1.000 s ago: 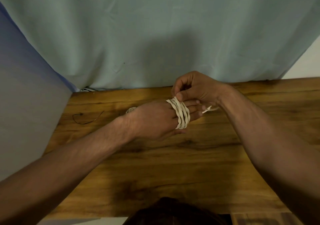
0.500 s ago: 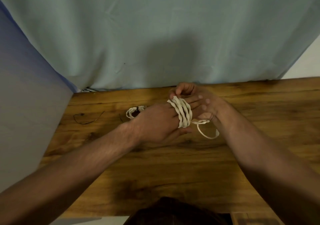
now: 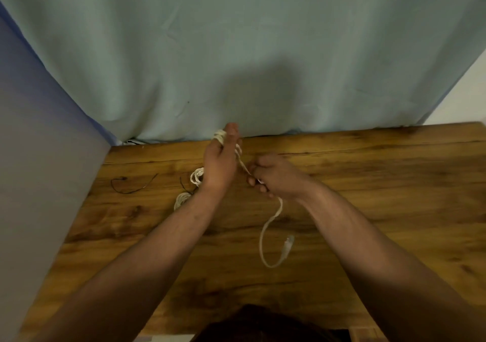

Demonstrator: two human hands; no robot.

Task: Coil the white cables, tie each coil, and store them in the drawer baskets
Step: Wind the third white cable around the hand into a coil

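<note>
Left fingers (image 3: 232, 132) mostly straight, pointing away from us, cable (image 3: 218, 134) wound in several turns round them. The thumb is hidden, so we can't tell if it pinches the turns. Left hand (image 3: 219, 165) is held up near the far edge of the table (image 3: 368, 184), back toward us. One strand runs from the turns down to our right hand (image 3: 276, 178), whose fingers (image 3: 259, 187) are curled tight on it. Below that fist the tail comes out, lies in a loop on the wood and ends in a connector (image 3: 288, 244). Two more white coils (image 3: 197, 178) lie just left of our left wrist, with a thin black wire (image 3: 131, 189) further left. Pale curtain (image 3: 236, 52) hangs behind the table.
</note>
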